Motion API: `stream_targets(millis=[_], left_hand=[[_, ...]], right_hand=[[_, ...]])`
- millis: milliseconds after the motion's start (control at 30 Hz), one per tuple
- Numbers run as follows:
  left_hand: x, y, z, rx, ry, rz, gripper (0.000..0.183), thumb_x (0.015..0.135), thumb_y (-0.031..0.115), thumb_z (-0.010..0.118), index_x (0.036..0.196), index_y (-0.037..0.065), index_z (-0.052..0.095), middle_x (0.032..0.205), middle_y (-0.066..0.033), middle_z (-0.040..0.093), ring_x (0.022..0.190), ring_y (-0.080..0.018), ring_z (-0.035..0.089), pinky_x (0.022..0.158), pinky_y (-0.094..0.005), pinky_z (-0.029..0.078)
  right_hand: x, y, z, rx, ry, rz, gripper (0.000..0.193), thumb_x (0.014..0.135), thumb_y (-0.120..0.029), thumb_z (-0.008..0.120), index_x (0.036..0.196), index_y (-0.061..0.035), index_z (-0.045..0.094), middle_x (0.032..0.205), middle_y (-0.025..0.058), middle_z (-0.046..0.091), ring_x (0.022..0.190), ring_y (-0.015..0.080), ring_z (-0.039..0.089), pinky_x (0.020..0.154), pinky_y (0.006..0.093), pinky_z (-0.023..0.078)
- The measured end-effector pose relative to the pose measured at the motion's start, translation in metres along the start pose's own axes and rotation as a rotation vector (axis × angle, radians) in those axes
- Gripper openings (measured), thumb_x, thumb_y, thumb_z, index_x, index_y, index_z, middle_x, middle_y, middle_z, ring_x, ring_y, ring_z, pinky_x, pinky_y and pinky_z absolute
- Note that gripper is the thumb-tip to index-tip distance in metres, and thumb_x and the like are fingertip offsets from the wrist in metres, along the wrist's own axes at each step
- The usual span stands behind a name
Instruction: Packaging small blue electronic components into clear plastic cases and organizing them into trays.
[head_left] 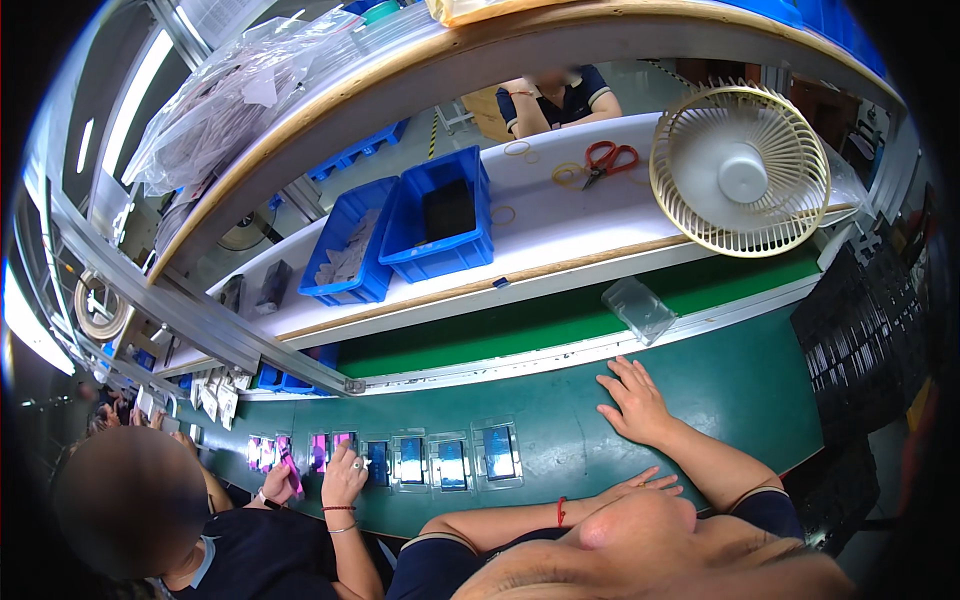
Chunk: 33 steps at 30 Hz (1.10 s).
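My right hand rests palm down on the green tabletop, fingers spread, holding nothing. Nearer to me, my left hand lies flat across the table in front of my body, its fingers stretched out and nothing in it; a red band circles that wrist. To the left of both hands, apart from them, runs a row of transparent plastic trays with dark, shiny rectangular panels, the closest being a panel. Just beyond my right fingertips, a transparent plastic box lies on the ledge.
At left, a co-worker's hands handle a pink-faced panel beside further pink ones. A white shelf bears blue bins, red-handled scissors, rubber bands and a cream fan. Black racks stand right; another person sits across.
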<state>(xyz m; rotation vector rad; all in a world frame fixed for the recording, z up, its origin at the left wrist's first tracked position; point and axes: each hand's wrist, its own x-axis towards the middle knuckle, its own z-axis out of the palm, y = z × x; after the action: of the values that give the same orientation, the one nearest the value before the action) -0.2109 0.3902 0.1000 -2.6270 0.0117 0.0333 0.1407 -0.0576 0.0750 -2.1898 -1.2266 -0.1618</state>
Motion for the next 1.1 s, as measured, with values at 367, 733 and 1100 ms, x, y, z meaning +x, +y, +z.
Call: stream_targets(millis=[367, 733, 1100], left_hand=[[0.207, 0.398, -0.112, -1.122, 0.259, 0.877, 0.058, 0.087, 0.029, 0.057, 0.139, 0.017, 0.035, 0.142, -0.0145, 0.037, 0.136, -0.0251, 0.032, 0.113, -0.0481, 0.022], [0.207, 0.360, -0.155, -0.889, 0.387, 0.910, 0.042, 0.080, 0.018, 0.056, 0.122, 0.014, 0.054, 0.139, -0.0145, 0.040, 0.134, -0.0318, 0.032, 0.109, -0.0539, 0.025], [0.198, 0.359, -0.161, -0.971, 0.323, 0.884, 0.045, 0.078, 0.010, 0.054, 0.123, 0.011, 0.056, 0.141, -0.0183, 0.037, 0.136, -0.0348, 0.028, 0.112, -0.0526, 0.018]], right_hand=[[-0.003, 0.004, 0.002, 0.000, 0.028, 0.008, 0.047, 0.074, -0.021, 0.071, 0.116, -0.0052, 0.057, 0.127, 0.0196, 0.048, 0.125, 0.0379, 0.041, 0.105, 0.0504, 0.031], [0.006, 0.009, 0.004, 0.045, 0.066, -0.014, 0.044, 0.075, -0.022, 0.070, 0.113, -0.0050, 0.058, 0.124, 0.0196, 0.049, 0.124, 0.0384, 0.041, 0.106, 0.0491, 0.030], [-0.015, 0.008, -0.084, -0.011, 0.088, 0.102, 0.035, 0.071, -0.017, 0.072, 0.101, -0.0005, 0.063, 0.102, 0.0194, 0.063, 0.102, 0.0366, 0.058, 0.090, 0.0417, 0.046]])
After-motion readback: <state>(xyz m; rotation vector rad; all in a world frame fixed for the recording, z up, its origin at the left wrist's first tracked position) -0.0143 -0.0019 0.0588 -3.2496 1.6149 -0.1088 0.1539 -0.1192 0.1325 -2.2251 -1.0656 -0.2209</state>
